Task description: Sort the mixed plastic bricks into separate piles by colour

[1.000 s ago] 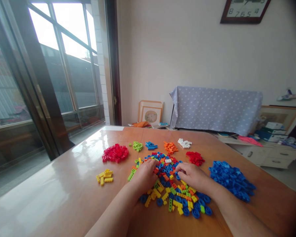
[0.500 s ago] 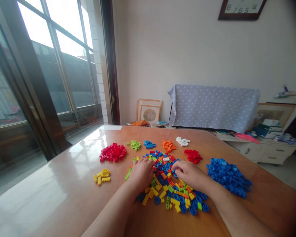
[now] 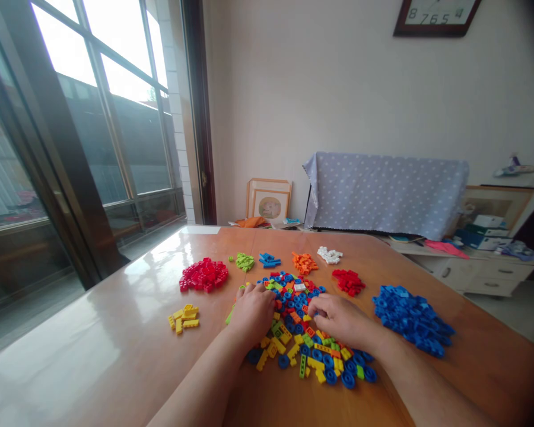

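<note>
A mixed pile of toy building bricks (image 3: 300, 341), with yellow, green, orange, red and white pieces and round blue ones, lies in front of me on the wooden table (image 3: 115, 356). Over the pile's left side rests my left hand (image 3: 254, 311), back up, its fingers bent down among the bricks; whatever they grip is hidden. My right hand (image 3: 340, 317) is at the pile's right side, fingers curled in and thumb close to them near an orange and a yellow brick. I cannot make out what it holds.
Around the mix lie sorted heaps: red (image 3: 203, 275), lime green (image 3: 244, 261), light blue (image 3: 269, 260), orange (image 3: 304, 263), white (image 3: 329, 255), darker red (image 3: 347, 281), blue (image 3: 412, 320) and yellow bricks (image 3: 184, 317). Behind the table stands a cloth-covered object (image 3: 387, 193).
My left hand has shifted slightly left over the pile. My right hand has moved a little left and down, its fingers more curled. The sorted heaps look the same.
</note>
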Tool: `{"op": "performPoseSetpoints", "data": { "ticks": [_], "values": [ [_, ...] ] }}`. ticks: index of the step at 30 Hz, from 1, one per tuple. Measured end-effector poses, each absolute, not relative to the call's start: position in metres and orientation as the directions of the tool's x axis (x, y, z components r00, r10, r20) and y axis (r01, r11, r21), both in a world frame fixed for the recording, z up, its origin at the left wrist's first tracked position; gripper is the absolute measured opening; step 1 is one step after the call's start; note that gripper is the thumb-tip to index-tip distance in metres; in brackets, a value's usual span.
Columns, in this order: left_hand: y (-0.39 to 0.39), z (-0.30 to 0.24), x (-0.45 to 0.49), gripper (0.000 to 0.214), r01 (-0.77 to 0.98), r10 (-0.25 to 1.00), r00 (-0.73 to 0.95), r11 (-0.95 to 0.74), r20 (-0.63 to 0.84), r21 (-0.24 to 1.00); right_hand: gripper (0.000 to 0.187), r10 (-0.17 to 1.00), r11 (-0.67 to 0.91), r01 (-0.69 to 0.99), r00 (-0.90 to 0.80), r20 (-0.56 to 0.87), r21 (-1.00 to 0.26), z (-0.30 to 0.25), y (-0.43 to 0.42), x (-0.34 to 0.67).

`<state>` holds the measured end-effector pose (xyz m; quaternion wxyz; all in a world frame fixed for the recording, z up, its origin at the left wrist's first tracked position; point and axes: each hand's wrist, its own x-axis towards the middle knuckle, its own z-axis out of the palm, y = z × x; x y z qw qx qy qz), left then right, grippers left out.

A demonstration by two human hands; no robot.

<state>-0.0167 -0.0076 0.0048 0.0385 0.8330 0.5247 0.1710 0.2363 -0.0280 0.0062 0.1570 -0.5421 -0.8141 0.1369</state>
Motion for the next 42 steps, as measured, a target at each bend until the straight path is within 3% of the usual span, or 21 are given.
{"op": "performPoseSetpoints", "data": {
  "ticks": [19, 35, 42],
  "values": [
    [-0.009, 0.012, -0.020, 0.028, 0.868, 0.906, 0.335, -0.404, 0.260, 0.288, 0.018, 0.952, 0.301, 0.836, -0.288, 0.099, -0.459, 0.005, -0.025, 0.252],
    [-0.009, 0.008, -0.021, 0.026, 0.832, 0.867, 0.379, -0.472, 0.322, 0.292, 0.009, 0.973, 0.178, 0.824, -0.230, -0.030, -0.537, -0.002, -0.021, 0.293],
    [-0.012, 0.012, -0.019, 0.027, 0.831, 0.868, 0.372, -0.469, 0.328, 0.299, 0.007, 0.962, 0.206, 0.809, -0.272, -0.039, -0.550, 0.001, -0.023, 0.288]
  ]
}}
